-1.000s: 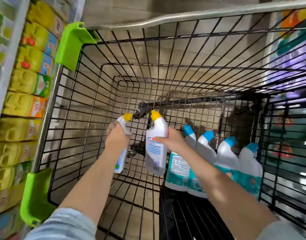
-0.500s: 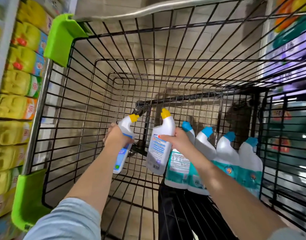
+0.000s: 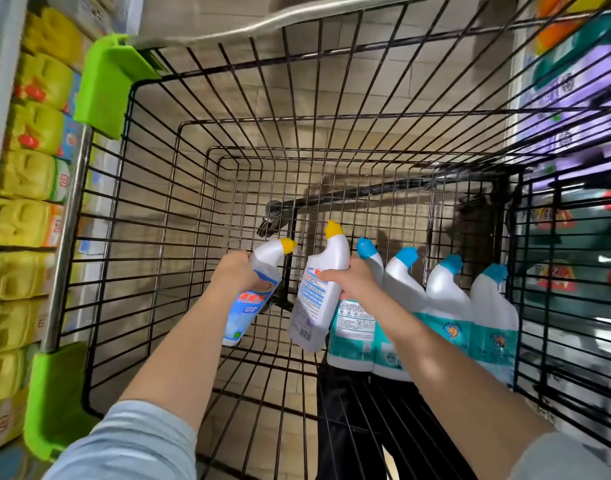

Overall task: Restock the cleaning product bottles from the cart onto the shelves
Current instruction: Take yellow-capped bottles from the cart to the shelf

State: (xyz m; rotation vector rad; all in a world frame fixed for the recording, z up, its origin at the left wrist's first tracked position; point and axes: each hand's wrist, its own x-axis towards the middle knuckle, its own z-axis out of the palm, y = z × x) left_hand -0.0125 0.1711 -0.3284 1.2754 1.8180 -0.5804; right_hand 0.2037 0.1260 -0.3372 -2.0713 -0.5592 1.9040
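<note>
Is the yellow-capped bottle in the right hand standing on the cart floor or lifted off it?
Lifted. The right hand grips the yellow-capped bottle near its neck; its base hangs tilted, clear of the cart floor.

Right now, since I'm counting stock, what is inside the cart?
Four blue-capped bottles stand in a row by the right wall of the cart. The left hand and right hand each hold a yellow-capped bottle. The right forearm covers part of the row's base.

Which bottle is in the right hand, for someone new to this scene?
In the black wire cart, left of the four blue-capped bottles along its right side, the right hand grips a white bottle. Its cap is yellow, and its label shows small print and a barcode.
</note>
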